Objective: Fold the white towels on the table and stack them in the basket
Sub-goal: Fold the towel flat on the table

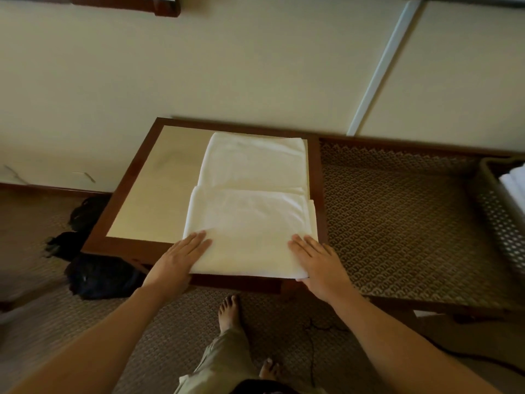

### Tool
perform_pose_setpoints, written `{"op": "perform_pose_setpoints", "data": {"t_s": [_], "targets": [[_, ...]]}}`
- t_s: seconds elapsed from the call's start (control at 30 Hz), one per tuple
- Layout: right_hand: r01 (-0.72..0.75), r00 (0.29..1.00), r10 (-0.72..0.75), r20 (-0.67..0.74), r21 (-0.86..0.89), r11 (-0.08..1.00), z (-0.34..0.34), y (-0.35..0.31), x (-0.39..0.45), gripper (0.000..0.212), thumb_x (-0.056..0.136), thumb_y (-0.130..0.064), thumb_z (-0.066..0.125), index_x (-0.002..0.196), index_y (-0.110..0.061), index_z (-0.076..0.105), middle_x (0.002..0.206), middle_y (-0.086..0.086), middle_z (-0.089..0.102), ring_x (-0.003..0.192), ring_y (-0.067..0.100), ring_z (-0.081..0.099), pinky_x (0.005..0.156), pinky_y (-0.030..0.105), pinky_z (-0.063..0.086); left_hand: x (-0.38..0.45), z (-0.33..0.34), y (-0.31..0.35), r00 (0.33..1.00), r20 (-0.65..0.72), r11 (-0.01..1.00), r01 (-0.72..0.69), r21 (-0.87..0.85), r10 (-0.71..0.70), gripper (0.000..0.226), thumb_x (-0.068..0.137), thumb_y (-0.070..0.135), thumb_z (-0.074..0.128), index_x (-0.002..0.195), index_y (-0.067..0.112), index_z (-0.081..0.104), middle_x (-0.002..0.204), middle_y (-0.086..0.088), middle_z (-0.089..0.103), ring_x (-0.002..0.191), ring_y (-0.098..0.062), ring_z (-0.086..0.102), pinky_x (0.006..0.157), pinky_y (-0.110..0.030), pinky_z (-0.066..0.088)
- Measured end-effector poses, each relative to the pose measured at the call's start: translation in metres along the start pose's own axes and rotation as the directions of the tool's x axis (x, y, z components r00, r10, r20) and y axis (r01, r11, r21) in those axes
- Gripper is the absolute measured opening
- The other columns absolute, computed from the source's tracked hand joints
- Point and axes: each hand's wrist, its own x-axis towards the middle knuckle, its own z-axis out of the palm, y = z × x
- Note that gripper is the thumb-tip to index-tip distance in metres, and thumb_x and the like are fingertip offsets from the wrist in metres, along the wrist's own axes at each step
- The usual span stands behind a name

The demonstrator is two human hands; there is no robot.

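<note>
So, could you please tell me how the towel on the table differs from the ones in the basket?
The towel on the table lies spread long and only partly folded, with the left hand and right hand flat on its near edge. The towels in the basket are folded small, stacked and untouched. The basket cuts them off at the frame edge. All are white.

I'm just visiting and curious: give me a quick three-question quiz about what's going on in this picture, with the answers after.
1. True or false: both hands lie flat on the white towel.
2. Where is the basket? A) left of the table B) at the right edge of the view C) on the floor by the feet
3. Fill in: the near part of the towel is folded ____ the far part.

Key
1. True: the left hand and right hand press its near corners, fingers straight.
2. B; white folded cloth shows inside it.
3. Over; its edge crosses the towel midway on the table.
</note>
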Motion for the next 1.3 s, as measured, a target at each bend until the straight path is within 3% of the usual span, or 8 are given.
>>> {"op": "perform_pose_setpoints", "data": {"t_s": [0.1, 0.2, 0.33, 0.43, 0.53, 0.67, 0.87, 1.3], "targets": [[0.046, 0.986, -0.03, -0.162, 0.092, 0.995, 0.005, -0.001, -0.011, 0.071, 0.079, -0.008, 0.075, 0.145, -0.024, 0.054, 0.152, -0.003, 0.053, 0.14, 0.022, 0.05, 0.105, 0.047, 0.046, -0.017, -0.003, 0.005, 0.988, -0.11, 0.964, 0.078, -0.253, -0.109, 0.083, 0.082, -0.004, 0.068, 0.152, 0.035, 0.043, 0.16, 0.008, 0.037, 0.148, -0.016, 0.035, 0.119, -0.046, 0.037], [0.024, 0.985, 0.037, -0.171, 0.34, 0.94, -0.019, 0.001, -0.007, 0.039, 0.082, -0.013, 0.071, 0.119, -0.025, 0.072, 0.113, -0.005, 0.074, 0.104, 0.019, 0.069, 0.083, 0.033, 0.054, -0.022, -0.028, 0.016, 0.941, -0.117, 0.87, 0.238, -0.431, -0.316, 0.059, 0.087, 0.01, 0.071, 0.12, 0.056, 0.054, 0.126, 0.004, 0.067, 0.114, -0.021, 0.063, 0.094, -0.04, 0.055], [-0.089, 0.985, 0.166, -0.057, 0.651, 0.754, -0.058, 0.012, -0.008, 0.029, 0.078, -0.013, 0.084, 0.102, -0.026, 0.074, 0.096, -0.011, 0.074, 0.089, 0.009, 0.068, 0.076, 0.03, 0.054, -0.014, -0.065, 0.033, 0.865, -0.094, 0.683, 0.318, -0.658, -0.493, 0.029, 0.088, 0.024, 0.078, 0.109, 0.039, 0.064, 0.098, 0.008, 0.071, 0.09, -0.014, 0.066, 0.074, -0.036, 0.055], [-0.087, 0.972, 0.233, -0.014, 0.904, 0.418, -0.091, 0.01, -0.012, 0.027, 0.079, -0.005, 0.086, 0.101, -0.016, 0.076, 0.096, -0.005, 0.079, 0.09, 0.012, 0.075, 0.073, 0.025, 0.058, -0.005, -0.084, 0.043, 0.796, -0.127, 0.556, 0.29, -0.779, -0.592, 0.021, 0.095, 0.034, 0.07, 0.111, 0.022, 0.065, 0.096, 0.003, 0.072, 0.087, -0.016, 0.068, 0.069, -0.032, 0.053], [-0.068, 0.967, 0.253, 0.02, 0.981, 0.181, -0.109, 0.006, -0.013, 0.021, 0.083, 0.001, 0.079, 0.103, -0.006, 0.075, 0.099, 0.003, 0.079, 0.091, 0.017, 0.076, 0.07, 0.023, 0.058, 0.003, -0.095, 0.055, 0.758, -0.22, 0.57, 0.234, -0.788, -0.615, 0.03, 0.102, 0.043, 0.057, 0.115, 0.016, 0.059, 0.097, 0.002, 0.066, 0.086, -0.016, 0.064, 0.063, -0.034, 0.05], [-0.055, 0.949, 0.313, 0.042, 0.998, 0.032, -0.115, 0.003, -0.005, 0.014, 0.088, -0.005, 0.073, 0.102, -0.005, 0.074, 0.101, 0.01, 0.078, 0.092, 0.024, 0.076, 0.07, 0.028, 0.059, 0.02, -0.102, 0.061, 0.704, -0.314, 0.61, 0.211, -0.763, -0.637, 0.038, 0.106, 0.042, 0.049, 0.101, 0.005, 0.055, 0.085, -0.004, 0.059, 0.07, -0.019, 0.054, 0.057, -0.033, 0.042], [-0.055, 0.917, 0.397, 0.039, 0.998, 0.028, -0.113, 0.011, 0.023, 0.018, 0.096, -0.015, 0.069, 0.109, -0.002, 0.072, 0.101, 0.01, 0.078, 0.091, 0.024, 0.076, 0.069, 0.027, 0.059, 0.053, -0.113, 0.053, 0.696, -0.286, 0.616, 0.28, -0.737, -0.659, 0.049, 0.105, 0.047, 0.047, 0.083, 0.003, 0.047, 0.073, -0.007, 0.05, 0.063, -0.021, 0.045, 0.055, -0.034, 0.035], [-0.229, 0.806, 0.589, 0.052, 0.945, 0.231, -0.078, 0.045, 0.137, 0.021, 0.098, -0.027, 0.069, 0.113, -0.012, 0.069, 0.103, 0.003, 0.075, 0.091, 0.016, 0.073, 0.079, 0.036, 0.062, 0.156, -0.081, -0.002, 0.708, -0.134, 0.583, 0.441, -0.682, -0.693, 0.051, 0.105, 0.054, 0.04, 0.092, 0.007, 0.054, 0.086, -0.01, 0.059, 0.081, -0.031, 0.054, 0.067, -0.039, 0.038]]}}
